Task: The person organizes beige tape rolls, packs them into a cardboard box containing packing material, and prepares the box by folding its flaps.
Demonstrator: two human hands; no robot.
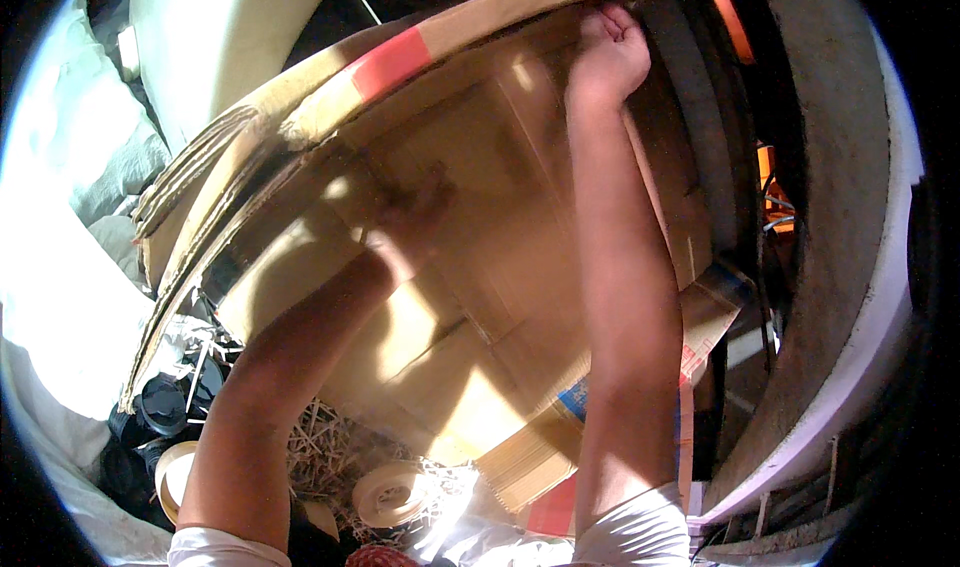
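Observation:
A large sheet of brown cardboard [510,207], creased and folded, fills the middle of the view in patches of sun and shade. Its far edge carries a red band [392,65], and several layers stack up at the left. My left hand [415,222] reaches onto the inner face in deep shadow; its fingers look stretched out and hold nothing visible, though they are blurred. Up at the far right edge, my right hand [612,52] has its fingers curled against the cardboard; the fingertips are partly hidden.
White sacks [80,297] lie along the left. Below the cardboard are shredded straw-like strips [335,457], a roll of tape [390,494] and black round items [165,402]. A smaller cardboard piece with blue marks [540,457] sits near my right forearm. A curved grey structure [840,217] borders the right.

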